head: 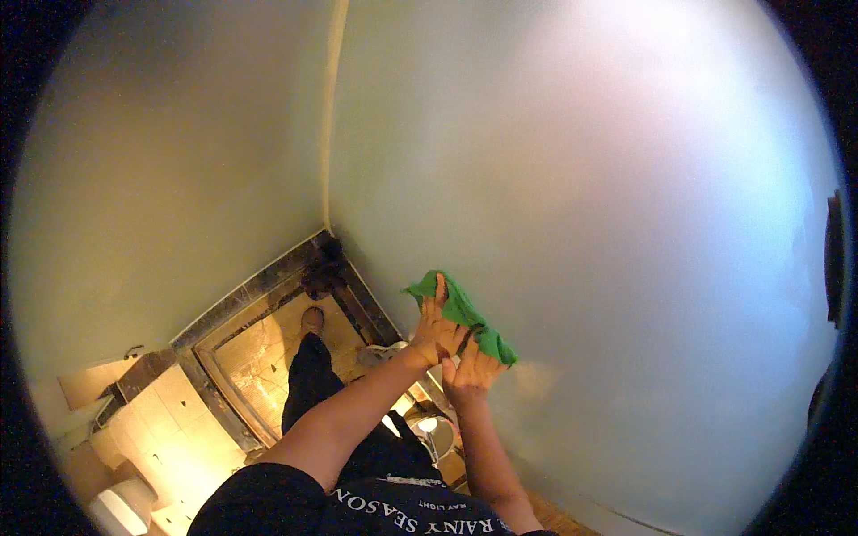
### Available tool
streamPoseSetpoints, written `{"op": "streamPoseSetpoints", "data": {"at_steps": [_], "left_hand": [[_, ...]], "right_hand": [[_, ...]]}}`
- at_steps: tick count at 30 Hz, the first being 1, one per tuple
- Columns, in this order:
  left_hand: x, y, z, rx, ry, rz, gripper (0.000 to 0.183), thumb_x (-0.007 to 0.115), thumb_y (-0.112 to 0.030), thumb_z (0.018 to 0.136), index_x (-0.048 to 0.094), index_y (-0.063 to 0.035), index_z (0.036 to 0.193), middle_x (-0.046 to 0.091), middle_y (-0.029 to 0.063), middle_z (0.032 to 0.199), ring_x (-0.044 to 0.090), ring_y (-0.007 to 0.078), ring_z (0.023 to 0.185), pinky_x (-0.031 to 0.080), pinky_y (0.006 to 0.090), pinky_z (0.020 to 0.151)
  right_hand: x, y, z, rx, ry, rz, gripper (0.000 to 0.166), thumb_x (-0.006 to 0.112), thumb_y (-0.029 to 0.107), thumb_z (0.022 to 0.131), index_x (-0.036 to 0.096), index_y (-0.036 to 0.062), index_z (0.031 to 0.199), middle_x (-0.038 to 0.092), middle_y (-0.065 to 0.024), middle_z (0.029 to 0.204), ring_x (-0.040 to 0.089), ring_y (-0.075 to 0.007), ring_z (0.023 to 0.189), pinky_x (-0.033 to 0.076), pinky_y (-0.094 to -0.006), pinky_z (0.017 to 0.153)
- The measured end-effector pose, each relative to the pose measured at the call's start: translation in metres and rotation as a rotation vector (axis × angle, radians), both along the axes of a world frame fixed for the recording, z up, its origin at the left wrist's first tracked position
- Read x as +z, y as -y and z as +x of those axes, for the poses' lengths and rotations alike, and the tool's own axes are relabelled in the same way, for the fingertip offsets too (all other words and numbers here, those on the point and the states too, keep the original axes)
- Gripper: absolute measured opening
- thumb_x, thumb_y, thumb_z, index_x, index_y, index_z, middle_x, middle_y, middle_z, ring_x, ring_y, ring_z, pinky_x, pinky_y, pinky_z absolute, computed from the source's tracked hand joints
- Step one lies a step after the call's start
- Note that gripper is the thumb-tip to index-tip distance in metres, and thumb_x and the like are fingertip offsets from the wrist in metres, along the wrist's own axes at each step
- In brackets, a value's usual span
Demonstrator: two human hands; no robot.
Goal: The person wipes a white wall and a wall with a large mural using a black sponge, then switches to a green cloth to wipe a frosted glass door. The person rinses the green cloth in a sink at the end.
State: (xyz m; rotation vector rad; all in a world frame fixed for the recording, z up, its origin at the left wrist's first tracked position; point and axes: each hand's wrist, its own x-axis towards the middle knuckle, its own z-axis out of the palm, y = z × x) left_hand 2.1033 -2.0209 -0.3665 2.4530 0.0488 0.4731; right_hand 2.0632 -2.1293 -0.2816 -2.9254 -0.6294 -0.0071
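Note:
Both my hands press a crumpled green cloth (462, 305) flat against a smooth, pale, glossy wall surface (603, 268). My left hand (437, 331) lies on the cloth's upper left part, with one finger showing over it. Lower and to the right, my right hand (474, 372) has its fingertips under or against the cloth's lower end. The two hands are close together, fingers stretched upward. How firmly the fingers pinch the fabric is partly hidden.
Left of the hands, two walls meet at a pale vertical corner seam (328, 134). A dark ledge (251, 291) runs along their foot. My shoe (312, 320) stands on the tiled floor (268, 348). A round container (442, 439) sits below my forearms. At lower left is a white fixture (124, 506), possibly a toilet.

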Motion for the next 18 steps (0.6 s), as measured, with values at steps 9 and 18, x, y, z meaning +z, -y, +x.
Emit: {"op": "streamPoseSetpoints", "data": {"at_steps": [9,18], "left_hand": [[0.207,-0.054,0.048,0.031,0.685,-0.267,0.052,0.063,-0.047,0.071,0.057,-0.0256,0.119,0.034,0.0067,0.143,0.043,0.0318,0.113,0.035,0.0481,0.087],[0.130,-0.071,0.073,0.085,0.629,-0.336,0.054,0.065,-0.043,0.069,0.057,-0.0245,0.119,0.033,0.0067,0.143,0.048,0.0292,0.107,0.035,0.0475,0.085]], "right_hand": [[0.120,-0.044,0.028,0.107,0.509,0.442,0.086,0.019,0.061,0.089,0.011,-0.0053,0.142,0.003,-0.0324,0.146,-0.001,-0.0469,0.135,-0.005,-0.0594,0.104],[0.103,-0.071,0.043,0.105,0.432,-0.010,0.084,0.039,0.069,0.080,0.045,-0.0013,0.126,0.058,-0.0224,0.102,0.055,-0.0380,0.095,0.043,-0.0451,0.085]]}}
